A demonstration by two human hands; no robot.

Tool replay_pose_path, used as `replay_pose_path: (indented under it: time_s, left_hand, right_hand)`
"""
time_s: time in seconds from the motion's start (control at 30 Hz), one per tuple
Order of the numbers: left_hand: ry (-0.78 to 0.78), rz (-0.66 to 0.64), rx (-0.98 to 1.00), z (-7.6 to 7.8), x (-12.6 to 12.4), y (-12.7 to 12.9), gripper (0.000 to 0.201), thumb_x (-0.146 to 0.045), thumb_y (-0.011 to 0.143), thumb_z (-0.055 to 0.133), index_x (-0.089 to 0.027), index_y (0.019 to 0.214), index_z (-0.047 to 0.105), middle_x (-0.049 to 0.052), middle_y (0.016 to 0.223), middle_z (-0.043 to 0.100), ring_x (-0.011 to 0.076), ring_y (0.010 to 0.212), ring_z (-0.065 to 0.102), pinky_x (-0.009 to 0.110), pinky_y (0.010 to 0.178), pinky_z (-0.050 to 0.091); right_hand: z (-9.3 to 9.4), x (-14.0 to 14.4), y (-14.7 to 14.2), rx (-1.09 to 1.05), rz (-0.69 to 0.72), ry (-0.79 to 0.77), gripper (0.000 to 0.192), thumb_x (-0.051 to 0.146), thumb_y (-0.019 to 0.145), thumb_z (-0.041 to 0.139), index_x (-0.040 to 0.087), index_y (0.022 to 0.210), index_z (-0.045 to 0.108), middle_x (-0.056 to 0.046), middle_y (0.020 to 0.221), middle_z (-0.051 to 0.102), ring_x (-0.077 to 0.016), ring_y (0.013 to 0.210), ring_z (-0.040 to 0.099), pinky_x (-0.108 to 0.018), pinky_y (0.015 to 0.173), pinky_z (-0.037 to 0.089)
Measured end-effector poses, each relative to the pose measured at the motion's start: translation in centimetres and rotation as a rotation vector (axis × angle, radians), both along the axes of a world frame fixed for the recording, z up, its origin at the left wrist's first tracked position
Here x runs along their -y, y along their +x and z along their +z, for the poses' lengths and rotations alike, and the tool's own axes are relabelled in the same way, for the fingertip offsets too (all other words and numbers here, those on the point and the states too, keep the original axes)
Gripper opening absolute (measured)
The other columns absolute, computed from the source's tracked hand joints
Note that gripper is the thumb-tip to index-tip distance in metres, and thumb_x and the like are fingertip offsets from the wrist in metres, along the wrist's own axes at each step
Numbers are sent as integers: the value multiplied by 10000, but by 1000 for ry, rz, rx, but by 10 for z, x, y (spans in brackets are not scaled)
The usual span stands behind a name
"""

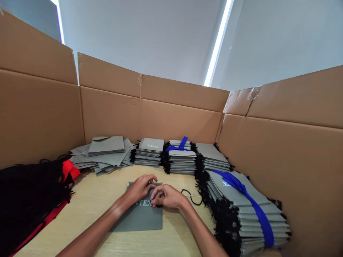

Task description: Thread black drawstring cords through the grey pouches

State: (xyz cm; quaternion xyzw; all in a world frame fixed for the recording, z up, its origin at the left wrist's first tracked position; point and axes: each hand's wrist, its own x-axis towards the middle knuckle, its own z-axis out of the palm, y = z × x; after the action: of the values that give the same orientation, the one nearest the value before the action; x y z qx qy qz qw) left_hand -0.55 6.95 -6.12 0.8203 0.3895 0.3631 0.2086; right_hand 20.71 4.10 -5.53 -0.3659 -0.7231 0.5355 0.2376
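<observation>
A flat grey pouch (142, 223) with pale lettering lies on the table in front of me, partly covered by both hands. My left hand (140, 187) rests over its upper part with the fingers curled; what they grip, if anything, is hidden. Close beside it, my right hand (167, 196) is closed in a pinch above the lettering. A dark bit shows under its fingertips, and a black cord (198, 203) loops out on the table from behind the right wrist.
Loose grey pouches (105, 146) lie heaped at the back left. Corded pouch stacks (182, 162) line the back; a bundle tied with blue ribbon (249, 198) stands at right. Black cords (29, 200) pile up at left over red material. Cardboard walls (177, 121) enclose the table.
</observation>
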Motion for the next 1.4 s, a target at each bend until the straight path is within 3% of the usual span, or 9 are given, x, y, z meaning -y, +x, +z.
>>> replay_pose_path:
  time_s: [0.13,0.23,0.47,0.6,0.77,0.87,1.07,1.2,1.4]
  left_hand:
    - [86,15,-73,2,4,-2,156,-176,945,584,-252,949,721,56,916,764,272,934,694,343,855,502]
    - [272,26,-240,10,12,1,99,-176,953,631,-233,917,703,93,1079,731,299,1083,624,385,935,487]
    - [350,136,-532,15,19,10,100,-185,965,681,-203,868,701,135,1087,662,337,1074,556,448,937,468]
    - [208,39,-367,4,13,13,54,-164,888,728,-209,891,698,87,1014,705,287,1002,620,386,907,481]
    - [-13,-23,-120,4,9,10,43,-209,863,692,-215,900,714,43,910,774,245,884,703,321,809,509]
    - [-20,-14,-21,15,10,6,55,-219,882,670,-218,885,724,43,888,798,241,856,729,313,795,525]
    - [40,44,93,28,11,-8,107,-280,863,741,-245,964,735,34,922,824,245,860,758,330,834,565]
    - [50,37,179,26,11,-10,251,-294,879,717,-249,1125,723,25,936,826,236,863,776,331,842,583]
    - [50,19,180,26,15,-7,178,-297,917,662,-247,1063,750,17,864,833,233,843,792,318,820,581]
  right_hand:
    - [4,3,-2,9,-68,102,141,242,829,835,203,892,715,19,710,726,-159,721,691,-246,713,495]
    - [4,4,-4,20,-86,89,93,166,832,781,196,892,716,17,718,728,-153,720,684,-244,709,488]
    - [1,7,-11,-9,-42,14,238,341,804,889,196,886,720,4,735,739,-174,779,701,-276,755,505]
    - [-2,8,-14,-38,-16,-39,362,443,739,948,194,840,706,-6,753,747,-183,797,718,-298,779,518]
    - [1,5,-10,-20,42,-33,262,362,767,905,190,860,732,-9,767,757,-175,780,718,-284,761,512]
    - [12,3,0,2,-49,82,154,285,826,846,191,908,756,-17,777,770,-177,763,709,-269,712,492]
    - [33,4,21,140,-481,554,111,215,940,719,229,1014,800,-21,942,829,-176,773,700,-265,715,452]
    - [33,10,18,299,-496,667,123,212,975,713,267,1032,808,-14,1011,849,-204,933,765,-269,799,460]
    - [35,15,12,380,-447,658,170,197,985,725,294,1093,814,10,1066,857,-203,998,778,-259,821,468]
